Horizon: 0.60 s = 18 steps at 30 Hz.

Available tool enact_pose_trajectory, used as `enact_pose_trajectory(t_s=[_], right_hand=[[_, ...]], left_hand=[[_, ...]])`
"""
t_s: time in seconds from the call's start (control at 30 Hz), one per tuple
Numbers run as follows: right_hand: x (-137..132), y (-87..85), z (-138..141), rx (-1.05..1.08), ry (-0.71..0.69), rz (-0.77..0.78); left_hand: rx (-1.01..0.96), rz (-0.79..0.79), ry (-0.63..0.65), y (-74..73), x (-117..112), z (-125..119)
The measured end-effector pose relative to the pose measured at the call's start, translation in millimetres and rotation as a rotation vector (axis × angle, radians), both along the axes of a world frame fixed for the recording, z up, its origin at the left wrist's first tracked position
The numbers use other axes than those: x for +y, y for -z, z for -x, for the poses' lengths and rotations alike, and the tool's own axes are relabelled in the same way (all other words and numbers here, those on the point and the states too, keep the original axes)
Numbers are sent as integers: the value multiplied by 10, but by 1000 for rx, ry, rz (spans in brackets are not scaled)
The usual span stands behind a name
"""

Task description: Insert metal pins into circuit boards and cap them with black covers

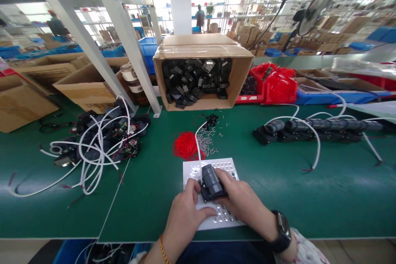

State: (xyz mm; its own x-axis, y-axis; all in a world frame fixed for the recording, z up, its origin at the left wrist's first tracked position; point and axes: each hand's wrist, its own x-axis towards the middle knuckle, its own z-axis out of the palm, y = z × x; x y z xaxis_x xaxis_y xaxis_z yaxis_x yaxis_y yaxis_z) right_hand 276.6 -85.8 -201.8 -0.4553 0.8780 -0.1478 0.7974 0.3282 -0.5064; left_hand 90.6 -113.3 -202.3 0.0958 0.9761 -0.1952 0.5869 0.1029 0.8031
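A dark grey and black plastic device (212, 179) with a rounded body and flat base sits above a white sheet (205, 226) dotted with round silver pieces. From its far end a white cable (198, 144) runs up and away. My right hand (239, 194) grips the device from the right, fingers and thumb around its side. At the left edge of the base, my left hand (188, 212) touches it with bent fingertips, its thumb stretched apart over the sheet. Whether a small part sits under those fingertips is hidden. Beyond the sheet lie coiled red wire (185, 146) and loose screws (205, 142).
A cardboard box (204, 46) of black housings stands at the back. Cabled devices (99, 140) are heaped left; a row of similar ones (321, 128) lies right. Red bins (278, 84) and a metal post (130, 41) stand behind. Small black parts (210, 121) lie near the screws.
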Motion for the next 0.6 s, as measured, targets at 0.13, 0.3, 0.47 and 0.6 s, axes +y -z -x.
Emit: enact_pose_trajectory(t_s=[0.13,0.3,0.47,0.6], right_hand=[[56,-37,-1,-51,-71,-4],[81,-92,-4,-80,-120,-21],[46,-138,-72,2,-89,-102],[24,-238,-167,191,-29,-262]], left_hand=[[-573,100,-143,-191,283,69],[-754,171,-102,-481,648,3],[-584,-81,-142,-789,494,-103],[-406,-233,-41,-1148,424,-239]])
